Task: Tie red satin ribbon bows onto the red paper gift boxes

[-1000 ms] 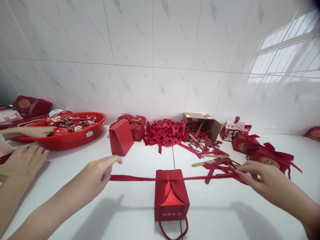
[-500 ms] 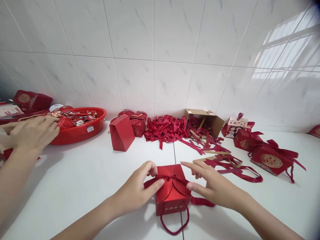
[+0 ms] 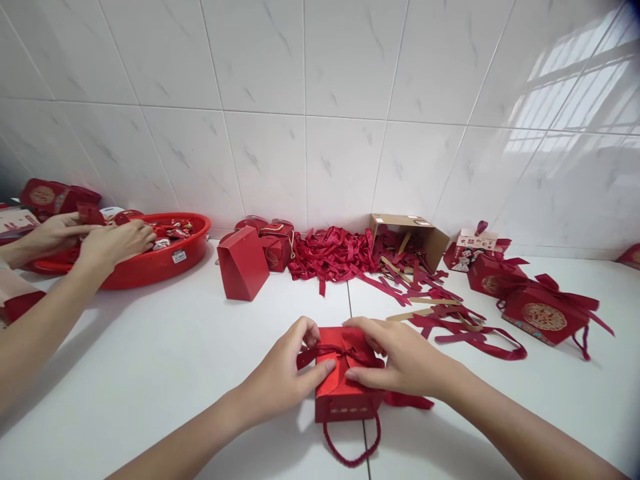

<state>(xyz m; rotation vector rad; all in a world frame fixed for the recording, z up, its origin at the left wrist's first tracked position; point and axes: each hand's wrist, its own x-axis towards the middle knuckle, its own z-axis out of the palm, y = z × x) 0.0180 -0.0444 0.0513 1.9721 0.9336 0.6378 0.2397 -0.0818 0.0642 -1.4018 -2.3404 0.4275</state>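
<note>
A small red gift box point(image 3: 345, 408) stands on the table in front of me, with a twisted dark red cord handle point(image 3: 353, 460) hanging toward me. Across its top runs a dark red ribbon point(image 3: 333, 349), tied at the middle; one tail lies on the table at the right. My left hand point(image 3: 293, 367) is closed round the left part of the ribbon, its thumb on the box top. From the right, my right hand point(image 3: 400, 357) curls over the ribbon's other side, thumb and forefinger on top of the box. The ribbon between its fingers is partly hidden.
Another person's hands point(image 3: 113, 243) work at a red basin point(image 3: 185, 265) of wrapped sweets at left. A red box point(image 3: 243, 263), a ribbon heap point(image 3: 330, 257) and a tipped cardboard box point(image 3: 435, 247) spilling strips line the wall. Ribboned gift boxes point(image 3: 540, 317) stand at right.
My right hand has moved left onto the top of the box, and its fingers have closed in round the ribbon. At the basin, the other person's hands have shifted right.
</note>
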